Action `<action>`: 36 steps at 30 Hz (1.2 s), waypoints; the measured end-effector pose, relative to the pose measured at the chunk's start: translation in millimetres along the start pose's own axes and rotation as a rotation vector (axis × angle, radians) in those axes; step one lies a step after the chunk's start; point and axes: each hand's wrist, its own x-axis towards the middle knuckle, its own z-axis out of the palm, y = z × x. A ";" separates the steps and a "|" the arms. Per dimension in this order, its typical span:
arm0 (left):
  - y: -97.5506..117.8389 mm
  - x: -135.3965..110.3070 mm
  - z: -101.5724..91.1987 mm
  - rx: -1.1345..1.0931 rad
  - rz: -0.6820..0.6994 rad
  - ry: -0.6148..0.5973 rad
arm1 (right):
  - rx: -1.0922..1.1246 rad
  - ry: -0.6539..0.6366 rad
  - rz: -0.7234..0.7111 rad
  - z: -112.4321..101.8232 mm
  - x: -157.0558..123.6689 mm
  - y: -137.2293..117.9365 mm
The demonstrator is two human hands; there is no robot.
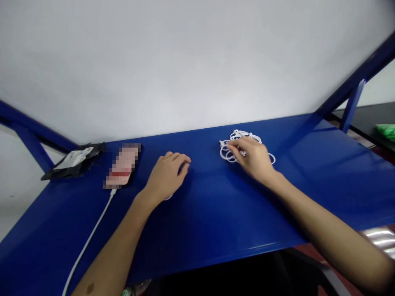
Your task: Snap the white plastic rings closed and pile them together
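Observation:
My right hand [252, 157] reaches into a loose cluster of thin white plastic rings [226, 157] with small tabs. Its thumb and forefinger come together at the left side of the cluster, on the edge of one ring; the other fingers are partly hidden. To the left, my left hand [166, 174] rests low over the blue tabletop [210, 213], palm down. Its fingers are bent loosely, with a gap between thumb and forefinger. A short white curved edge [168, 197] shows from under the palm; the rest of it is covered.
A phone [123, 166] with a blurred screen lies left, a white charging cable [92, 232] running from it to the front. Beyond it is a black plastic packet [75, 161] with a white label. Blue frame bars [353, 105] rise at both ends, before a pale wall.

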 end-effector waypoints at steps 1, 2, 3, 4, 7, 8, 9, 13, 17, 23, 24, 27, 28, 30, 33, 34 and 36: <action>-7.4 -0.6 -5.5 0.032 -0.024 -0.017 | -0.071 0.047 0.056 -4.4 3.9 10.5; -14.9 -1.7 -10.3 0.050 -0.052 -0.051 | -0.128 0.094 0.122 -8.7 7.4 20.8; -22.2 -3.2 -14.3 0.063 -0.067 -0.087 | -0.176 0.113 0.190 -12.5 10.0 30.4; -28.8 -4.9 -17.2 0.074 -0.062 -0.126 | -0.214 0.122 0.246 -15.4 11.9 38.8; -42.5 -8.9 -20.2 0.068 -0.057 -0.214 | -0.287 0.110 0.347 -18.4 12.7 54.5; -44.8 -9.3 -20.0 0.062 -0.054 -0.225 | -0.305 0.102 0.364 -17.8 11.9 56.7; -46.2 -9.2 -19.5 0.058 -0.050 -0.231 | -0.322 0.092 0.378 -16.7 11.0 58.0; -46.6 -5.0 -17.8 0.053 -0.033 -0.246 | -0.372 0.050 0.386 -13.0 8.0 58.8; -43.1 0.0 -18.0 0.018 -0.085 -0.183 | -0.399 0.113 0.326 -13.9 8.4 56.8; -21.6 2.4 -15.5 -0.151 -0.183 0.032 | -0.305 0.185 0.134 -11.6 8.1 25.9; -15.5 2.2 -13.5 -0.173 -0.177 0.068 | -0.243 0.163 0.083 -9.2 6.0 15.7; 5.5 0.0 -5.3 -0.162 -0.171 0.175 | 0.047 -0.017 -0.053 1.7 -5.0 -19.4; 12.7 -1.4 -2.1 -0.138 -0.174 0.212 | 0.141 -0.094 -0.064 5.9 -9.6 -30.5; 25.9 -4.8 4.6 -0.109 -0.161 0.282 | 0.278 -0.213 -0.031 13.9 -17.9 -48.2; 39.6 -9.8 15.3 -0.115 -0.094 0.314 | 0.368 -0.283 0.049 21.0 -24.6 -59.1; 42.1 -11.0 18.9 -0.121 -0.070 0.308 | 0.378 -0.282 0.083 21.7 -25.1 -59.0; 44.9 -12.8 25.6 -0.134 -0.028 0.286 | 0.388 -0.261 0.136 21.1 -24.4 -55.9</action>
